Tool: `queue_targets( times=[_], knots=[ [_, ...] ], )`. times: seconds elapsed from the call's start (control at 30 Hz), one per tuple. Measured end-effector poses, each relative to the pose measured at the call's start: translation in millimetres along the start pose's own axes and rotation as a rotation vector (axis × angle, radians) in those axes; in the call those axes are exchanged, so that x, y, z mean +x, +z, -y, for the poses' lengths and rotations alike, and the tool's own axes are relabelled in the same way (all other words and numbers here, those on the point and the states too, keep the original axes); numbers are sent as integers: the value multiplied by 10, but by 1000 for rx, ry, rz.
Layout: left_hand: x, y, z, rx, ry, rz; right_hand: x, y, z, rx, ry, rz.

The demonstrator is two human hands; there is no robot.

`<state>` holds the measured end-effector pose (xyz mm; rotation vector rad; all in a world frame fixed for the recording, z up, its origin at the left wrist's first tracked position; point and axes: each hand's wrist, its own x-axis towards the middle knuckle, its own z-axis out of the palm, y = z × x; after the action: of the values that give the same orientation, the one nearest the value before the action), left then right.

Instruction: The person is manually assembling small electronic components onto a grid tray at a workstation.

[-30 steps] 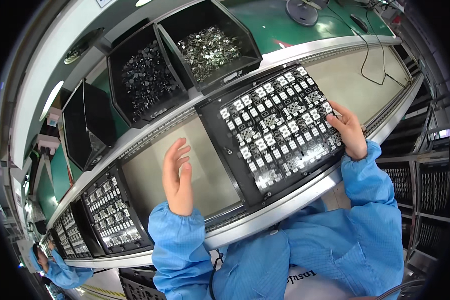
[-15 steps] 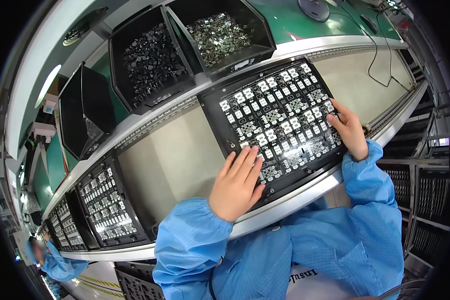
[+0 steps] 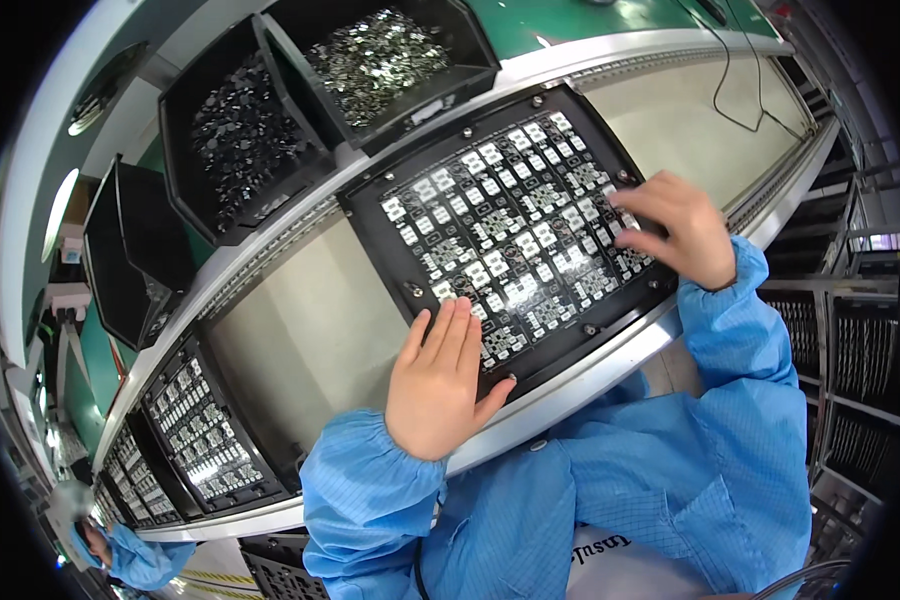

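A black carrier tray holds a panel of circuit boards with rows of white rectangular parts. My left hand is open, its fingers stretched close together and lying on the panel's lower left corner, thumb apart at the tray's near edge. Over the panel's right edge is my right hand. Its thumb and forefinger are apart, and I see nothing held between them. Whether those fingertips touch the boards, I cannot tell.
Beyond the conveyor stand a bin of dark small parts and a bin of shiny metal parts. Another loaded carrier sits on the line at left. A co-worker is at far left. Racks stand at right.
The whole view has shifted, so bins and carrier appear farther left. My left hand stays on the panel's corner. My right hand has turned further over the panel edge, thumb and forefinger spread wider.
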<state>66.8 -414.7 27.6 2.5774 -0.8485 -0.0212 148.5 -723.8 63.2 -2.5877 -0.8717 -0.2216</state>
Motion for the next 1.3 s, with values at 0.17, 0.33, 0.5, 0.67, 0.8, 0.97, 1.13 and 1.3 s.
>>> queue_targets(
  times=[0.17,0.33,0.5,0.67,0.8,0.97,1.13,1.3],
  knots=[
    [18,-2,9,4,-11,49,-113,248,124,210,-317,326],
    [34,-76,54,-6,-1,129,-85,388,8,182,-446,277],
    [133,-4,191,95,145,62,14,521,41,100,-508,140],
    [270,-5,266,124,208,8,61,331,-185,355,-401,185],
    [444,-259,426,18,192,-1,-155,31,-514,336,-164,371],
    [617,-228,838,181,-86,-256,-245,-19,-545,313,-191,461],
    [636,127,1238,135,-302,-335,-218,151,-679,325,-258,392],
    [686,214,1154,43,-405,-360,-239,284,-702,268,-287,231]
  ],
)
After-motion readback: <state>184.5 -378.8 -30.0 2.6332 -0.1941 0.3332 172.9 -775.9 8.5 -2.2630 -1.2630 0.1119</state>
